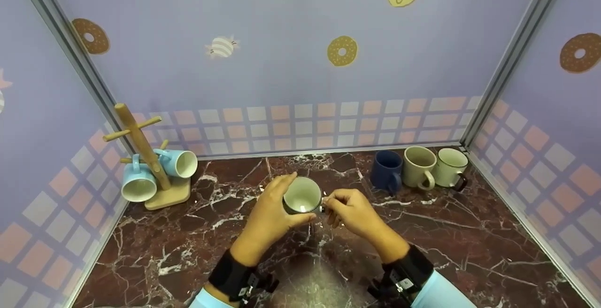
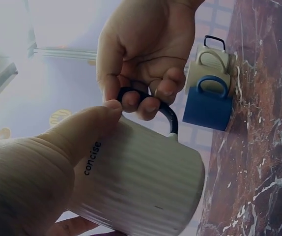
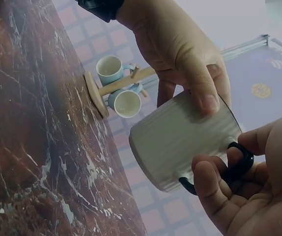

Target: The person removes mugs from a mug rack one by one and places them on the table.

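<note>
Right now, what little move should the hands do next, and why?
Probably bring the mug left toward the rack. The left hand holds its body and the right hand pinches its handle, so it seems steady. Two blue mugs hang there, and the upper pegs look bare.

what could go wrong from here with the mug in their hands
The pale mug could slip and chip if the left hand loosens, since the right hand seems to pinch only its dark handle. A careless swing leftward might jostle the light-blue mugs hanging on the wooden stand.
</note>
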The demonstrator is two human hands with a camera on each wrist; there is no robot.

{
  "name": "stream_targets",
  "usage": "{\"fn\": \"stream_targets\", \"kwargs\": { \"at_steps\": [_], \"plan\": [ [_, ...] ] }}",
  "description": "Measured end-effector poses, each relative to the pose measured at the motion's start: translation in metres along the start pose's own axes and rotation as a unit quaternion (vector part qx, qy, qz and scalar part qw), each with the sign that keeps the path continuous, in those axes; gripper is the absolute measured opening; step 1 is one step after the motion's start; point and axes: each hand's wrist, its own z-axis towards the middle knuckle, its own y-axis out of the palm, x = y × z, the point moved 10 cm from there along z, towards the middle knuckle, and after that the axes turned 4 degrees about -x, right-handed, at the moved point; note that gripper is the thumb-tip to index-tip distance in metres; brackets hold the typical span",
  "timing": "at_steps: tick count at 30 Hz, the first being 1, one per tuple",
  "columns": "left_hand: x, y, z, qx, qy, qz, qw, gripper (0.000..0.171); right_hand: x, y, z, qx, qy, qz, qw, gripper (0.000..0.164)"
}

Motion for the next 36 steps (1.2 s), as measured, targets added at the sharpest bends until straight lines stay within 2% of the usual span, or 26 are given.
{"fn": "stream_targets", "kwargs": {
  "at_steps": [4, 7, 10, 15, 23, 27, 31, 36],
  "plan": [
    [-0.002, 0.0, 0.0, 0.014, 0.001, 0.012, 0.9998, 0.107, 0.01, -0.008, 0.003, 0.028, 0.021, 0.034, 0.999, 0.035],
    [-0.003, 0.0, -0.001, 0.022, -0.003, 0.039, 0.999, 0.1, 0.021, -0.02, 0.006, 0.063, 0.041, 0.064, 0.995, 0.035],
    [-0.006, 0.005, -0.002, 0.013, -0.008, 0.076, 0.997, 0.093, 0.032, -0.033, 0.008, 0.107, 0.049, 0.089, 0.989, 0.035],
    [-0.008, 0.023, -0.003, -0.029, -0.004, 0.148, 0.9886, 0.092, 0.05, -0.055, 0.011, 0.171, 0.047, 0.109, 0.978, 0.035],
    [-0.008, 0.061, -0.006, -0.111, 0.013, 0.243, 0.9635, 0.102, 0.083, -0.08, 0.012, 0.234, 0.067, 0.144, 0.959, 0.032],
    [-0.008, 0.079, -0.009, -0.144, 0.019, 0.258, 0.9551, 0.104, 0.095, -0.089, 0.011, 0.25, 0.073, 0.155, 0.953, 0.03],
    [-0.005, 0.09, -0.015, -0.169, 0.028, 0.244, 0.9545, 0.104, 0.106, -0.094, 0.011, 0.262, 0.083, 0.154, 0.949, 0.031],
    [-0.002, 0.099, -0.019, -0.182, 0.036, 0.232, 0.9549, 0.101, 0.115, -0.101, 0.011, 0.265, 0.084, 0.155, 0.948, 0.031]
  ]
}}
